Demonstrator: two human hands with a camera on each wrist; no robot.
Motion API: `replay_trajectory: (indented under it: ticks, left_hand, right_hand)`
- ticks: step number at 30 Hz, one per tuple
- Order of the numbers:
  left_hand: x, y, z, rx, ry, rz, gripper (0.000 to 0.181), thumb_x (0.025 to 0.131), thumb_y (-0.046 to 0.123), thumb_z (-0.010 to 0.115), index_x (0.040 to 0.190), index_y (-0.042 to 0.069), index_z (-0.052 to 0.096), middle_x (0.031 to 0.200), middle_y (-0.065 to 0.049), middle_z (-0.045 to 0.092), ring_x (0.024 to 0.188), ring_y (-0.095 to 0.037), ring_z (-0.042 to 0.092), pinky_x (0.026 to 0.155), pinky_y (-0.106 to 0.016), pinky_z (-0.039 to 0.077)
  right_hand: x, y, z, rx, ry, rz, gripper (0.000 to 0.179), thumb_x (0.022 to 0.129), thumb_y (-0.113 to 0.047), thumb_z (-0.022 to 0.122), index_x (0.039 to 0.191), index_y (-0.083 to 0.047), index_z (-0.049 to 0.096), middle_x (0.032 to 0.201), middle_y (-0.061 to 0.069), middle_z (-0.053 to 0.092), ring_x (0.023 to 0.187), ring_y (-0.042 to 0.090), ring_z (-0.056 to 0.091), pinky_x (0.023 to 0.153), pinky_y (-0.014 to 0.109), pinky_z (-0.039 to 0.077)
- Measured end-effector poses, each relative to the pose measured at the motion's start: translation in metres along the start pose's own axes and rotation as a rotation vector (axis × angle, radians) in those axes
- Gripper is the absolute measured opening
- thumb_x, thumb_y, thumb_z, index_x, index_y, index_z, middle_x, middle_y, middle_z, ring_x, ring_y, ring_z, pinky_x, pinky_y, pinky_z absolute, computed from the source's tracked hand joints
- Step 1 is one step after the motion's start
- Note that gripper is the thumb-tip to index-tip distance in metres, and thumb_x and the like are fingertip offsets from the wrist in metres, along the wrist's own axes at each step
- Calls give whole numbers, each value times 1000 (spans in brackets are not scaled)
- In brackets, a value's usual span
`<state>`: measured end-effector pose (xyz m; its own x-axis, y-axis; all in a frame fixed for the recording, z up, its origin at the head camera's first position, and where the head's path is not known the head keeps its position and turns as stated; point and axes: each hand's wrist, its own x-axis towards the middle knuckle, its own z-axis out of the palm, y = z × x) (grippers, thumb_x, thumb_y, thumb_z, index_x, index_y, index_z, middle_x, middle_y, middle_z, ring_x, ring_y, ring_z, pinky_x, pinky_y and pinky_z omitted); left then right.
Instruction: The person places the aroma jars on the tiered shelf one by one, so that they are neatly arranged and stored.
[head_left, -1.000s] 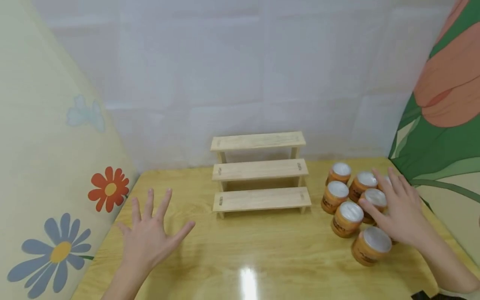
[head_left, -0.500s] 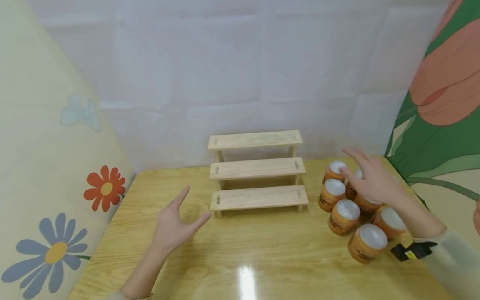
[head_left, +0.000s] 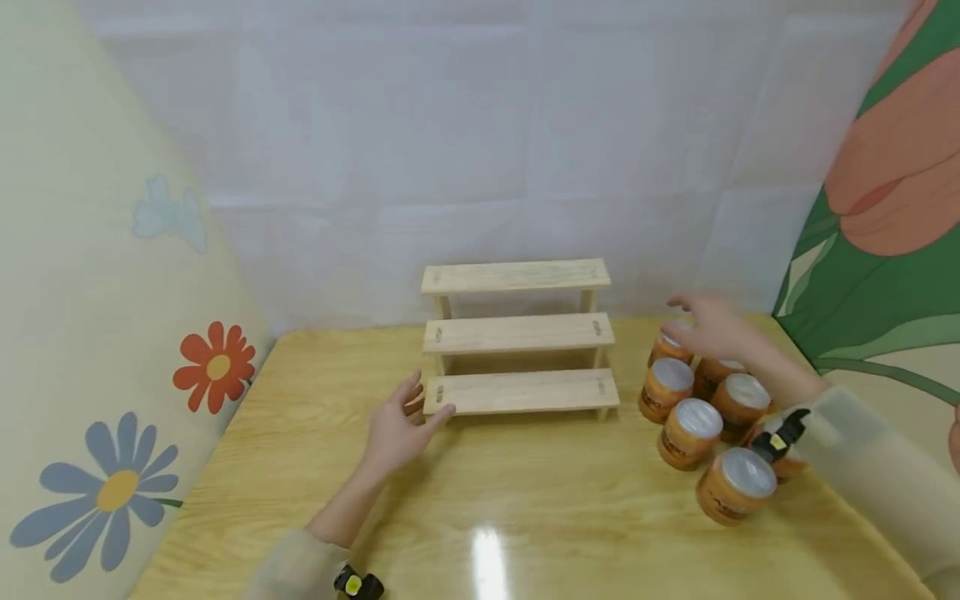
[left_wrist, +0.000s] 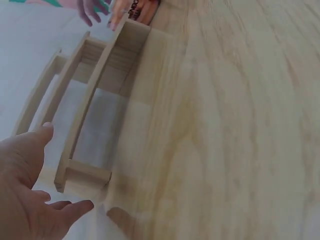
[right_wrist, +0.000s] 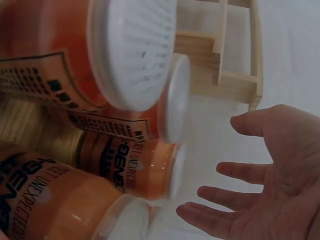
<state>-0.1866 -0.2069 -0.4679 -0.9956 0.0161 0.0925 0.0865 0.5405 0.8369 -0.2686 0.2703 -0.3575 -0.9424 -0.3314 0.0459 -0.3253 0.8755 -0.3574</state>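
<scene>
A three-step wooden shelf stand (head_left: 521,390) stands at the middle back of the table. My left hand (head_left: 395,435) is at the left end of its lowest step, thumb and fingers spread on either side of that end. In the left wrist view a gap shows between this left hand (left_wrist: 25,185) and the wood. Several orange cans (head_left: 688,443) with pale lids stand upright in a group on the right. My right hand (head_left: 708,325) reaches over the farthest can (head_left: 667,348), partly hiding it. In the right wrist view its fingers (right_wrist: 242,172) are spread, with nothing between them.
Behind the stand hangs a white cloth backdrop (head_left: 480,142). Painted panels flank the table (head_left: 555,492), with a flower panel (head_left: 67,333) on the left and a tulip panel (head_left: 892,192) on the right. My right forearm passes over the nearer cans.
My left hand has moved right and forward to the stand's left end. My right hand has moved left and away from me, from above the group's right side to its farthest can.
</scene>
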Motion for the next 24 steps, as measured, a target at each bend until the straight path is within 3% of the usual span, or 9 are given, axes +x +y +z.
replay_trajectory:
  ticks: [8, 17, 24]
  left_hand:
    - [5, -2, 13, 19, 19, 42, 82, 97, 27, 81, 160, -5, 40, 161, -28, 48, 132, -52, 61, 103, -51, 60]
    - [9, 0, 18, -8, 66, 11, 81, 93, 20, 86, 158, -5, 44, 149, -31, 59, 122, -48, 70, 94, -48, 65]
    - [10, -1, 18, -18, 69, -29, 82, 92, 22, 86, 157, -5, 44, 141, -34, 63, 124, -48, 68, 98, -49, 63]
  right_hand:
    - [7, 7, 13, -8, -81, 41, 60, 104, -30, 64, 146, 11, 52, 140, 41, 59, 127, 59, 58, 99, 68, 53]
    - [14, 17, 15, -57, -68, 1, 50, 100, -22, 69, 130, 17, 61, 128, 40, 65, 117, 58, 62, 97, 66, 54]
    - [15, 17, 10, -98, -73, -46, 45, 97, -19, 71, 124, 17, 65, 119, 38, 69, 112, 57, 65, 95, 65, 56]
